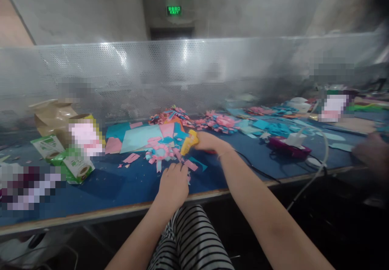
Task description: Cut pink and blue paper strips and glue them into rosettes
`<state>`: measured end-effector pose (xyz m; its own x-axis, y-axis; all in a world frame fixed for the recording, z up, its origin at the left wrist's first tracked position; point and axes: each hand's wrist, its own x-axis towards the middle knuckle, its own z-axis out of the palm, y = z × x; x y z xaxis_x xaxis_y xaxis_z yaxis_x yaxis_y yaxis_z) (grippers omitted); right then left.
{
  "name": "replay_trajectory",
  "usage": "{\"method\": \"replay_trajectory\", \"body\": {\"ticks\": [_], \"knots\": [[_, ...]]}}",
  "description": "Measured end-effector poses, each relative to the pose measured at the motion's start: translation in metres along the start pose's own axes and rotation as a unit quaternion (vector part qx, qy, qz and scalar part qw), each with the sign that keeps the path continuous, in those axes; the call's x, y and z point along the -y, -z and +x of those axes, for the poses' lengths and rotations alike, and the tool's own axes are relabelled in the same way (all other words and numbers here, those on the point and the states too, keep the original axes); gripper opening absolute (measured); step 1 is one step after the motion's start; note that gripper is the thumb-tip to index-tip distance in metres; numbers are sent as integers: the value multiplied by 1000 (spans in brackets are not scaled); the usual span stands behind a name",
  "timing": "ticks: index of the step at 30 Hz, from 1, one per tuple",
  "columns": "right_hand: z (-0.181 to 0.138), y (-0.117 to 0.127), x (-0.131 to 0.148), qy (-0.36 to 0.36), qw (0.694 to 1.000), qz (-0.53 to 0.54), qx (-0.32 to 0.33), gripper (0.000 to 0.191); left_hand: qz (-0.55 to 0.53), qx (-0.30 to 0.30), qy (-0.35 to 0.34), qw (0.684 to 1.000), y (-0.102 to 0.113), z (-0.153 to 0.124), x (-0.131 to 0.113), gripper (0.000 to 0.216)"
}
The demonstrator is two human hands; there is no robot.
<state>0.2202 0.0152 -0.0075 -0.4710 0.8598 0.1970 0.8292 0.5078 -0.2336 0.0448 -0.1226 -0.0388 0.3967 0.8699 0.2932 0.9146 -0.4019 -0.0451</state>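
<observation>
Both hands busy: my right hand (209,141) grips the yellow glue gun (189,142), left fingers (174,168) pinning the pink-and-blue paper flower (161,152), risking a burn.

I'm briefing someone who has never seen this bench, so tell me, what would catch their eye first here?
First, the two hands at mid-table: the right hand grips a yellow glue gun pointed at a pink and blue paper flower, which the left hand steadies from the near side. Behind them, finished paper flowers and cut paper sheets litter the blue table. A perforated metal screen runs along the back.
</observation>
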Motion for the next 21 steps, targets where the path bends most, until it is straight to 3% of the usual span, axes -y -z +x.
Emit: {"method": "replay_trajectory", "body": {"ticks": [11,21], "knots": [[6,-6,-1,-67,992,-87,-59,37,6,-6,-8,1000,-1,0,0,29],[4,-3,7,-99,987,-112,-60,37,16,0,-4,1000,1,1,-1,30]]}}
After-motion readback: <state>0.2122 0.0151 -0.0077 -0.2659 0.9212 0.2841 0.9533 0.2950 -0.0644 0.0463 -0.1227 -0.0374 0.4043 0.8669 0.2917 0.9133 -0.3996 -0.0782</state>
